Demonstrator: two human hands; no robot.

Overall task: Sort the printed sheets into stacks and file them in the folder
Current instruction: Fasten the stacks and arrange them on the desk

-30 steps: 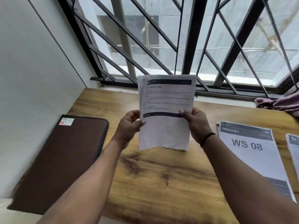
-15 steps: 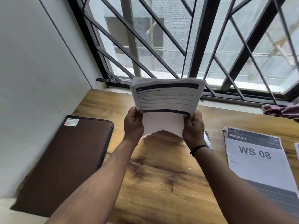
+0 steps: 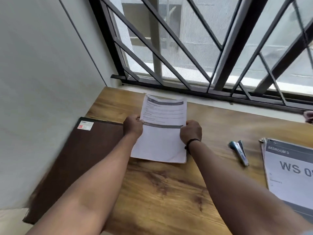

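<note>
A thin stack of printed sheets (image 3: 162, 133) with dark header bars lies nearly flat on the wooden table (image 3: 169, 192), its far end slightly lifted. My left hand (image 3: 133, 127) grips its left edge and my right hand (image 3: 190, 133) grips its right edge, fingers curled round the paper. A closed dark brown folder (image 3: 81, 158) lies at the table's left, beside the wall. Another stack of sheets (image 3: 291, 172), headed "BEDROOM 3" and "WS", lies at the right and is cut off by the frame.
A stapler (image 3: 238, 151) lies on the table between the two stacks. A barred window (image 3: 203, 48) runs along the far edge, a white wall (image 3: 42, 82) closes the left side. A bit of pinkish cloth (image 3: 309, 116) shows at the far right.
The sheets were held upright in front of the window; both hands have brought them down onto the table. The view has tilted down and the stapler has come into sight.
</note>
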